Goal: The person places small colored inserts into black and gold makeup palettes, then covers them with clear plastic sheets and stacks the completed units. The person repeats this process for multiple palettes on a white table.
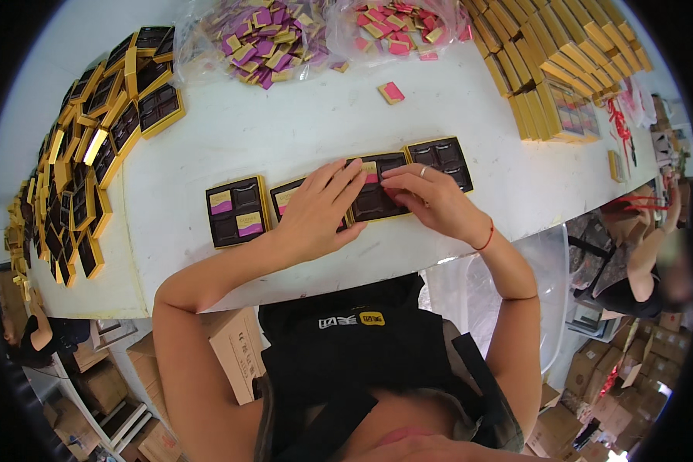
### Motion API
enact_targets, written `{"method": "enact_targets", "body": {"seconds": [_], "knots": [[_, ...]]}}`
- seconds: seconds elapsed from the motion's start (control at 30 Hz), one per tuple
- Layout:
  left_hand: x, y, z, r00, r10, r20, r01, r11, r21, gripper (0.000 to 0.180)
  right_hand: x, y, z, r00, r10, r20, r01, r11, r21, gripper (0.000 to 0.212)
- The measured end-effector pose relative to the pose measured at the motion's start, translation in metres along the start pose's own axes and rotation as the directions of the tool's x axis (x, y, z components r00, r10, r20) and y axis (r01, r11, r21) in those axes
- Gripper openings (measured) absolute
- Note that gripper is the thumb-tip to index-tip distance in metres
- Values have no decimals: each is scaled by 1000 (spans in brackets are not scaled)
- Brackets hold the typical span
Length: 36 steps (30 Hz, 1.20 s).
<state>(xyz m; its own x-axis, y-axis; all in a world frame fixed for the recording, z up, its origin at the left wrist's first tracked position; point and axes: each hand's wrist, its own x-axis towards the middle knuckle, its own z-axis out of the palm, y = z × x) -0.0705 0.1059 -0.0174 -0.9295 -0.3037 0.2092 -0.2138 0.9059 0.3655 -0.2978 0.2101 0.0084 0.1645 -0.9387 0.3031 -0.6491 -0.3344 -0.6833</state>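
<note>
Several gold-edged boxes with dark four-compartment trays stand in a row on the white table. The leftmost box (pixel 236 212) has two purple-and-gold wrapped squares (pixel 249 224) in opposite corners. My left hand (pixel 319 202) lies with fingers stretched out over the second box (pixel 279 191), hiding most of it; its fingertips reach the third box. In the third box (pixel 371 206), a pink-and-gold wrapped square (pixel 370 171) sits in a far compartment. My right hand (pixel 433 202) bends over that box, its fingers closed on another pink wrapped square, mostly hidden. The rightmost box (pixel 443 159) has bare compartments.
Clear bags of purple-and-gold squares (pixel 266 42) and pink-and-gold squares (pixel 396 27) lie at the back. One loose pink square (pixel 391 93) is nearer. Open boxes (pixel 92 146) pile up at left; gold boxes (pixel 550 54) stack at back right. Other people are at both sides.
</note>
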Motion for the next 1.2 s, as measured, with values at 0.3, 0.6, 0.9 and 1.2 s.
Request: {"method": "enact_targets", "body": {"seconds": [0.3,0.6,0.9,1.2], "knots": [[6,-5,-3,1000,19,-20,-20,999,-27,85,-12,6,0,991,-99,88,108,988,-114,38],[14,-8,-7,999,33,6,-32,998,-55,78,-26,-2,0,989,-147,32,146,884,-444,35],[137,-73,-8,954,25,-298,-75,984,-159,19,52,40,-40,948,168,-269,-198,976,-87,26],[296,-167,24,938,-201,-281,252,954,159,27,71,124,-46,874,487,8,-385,681,623,28]]}}
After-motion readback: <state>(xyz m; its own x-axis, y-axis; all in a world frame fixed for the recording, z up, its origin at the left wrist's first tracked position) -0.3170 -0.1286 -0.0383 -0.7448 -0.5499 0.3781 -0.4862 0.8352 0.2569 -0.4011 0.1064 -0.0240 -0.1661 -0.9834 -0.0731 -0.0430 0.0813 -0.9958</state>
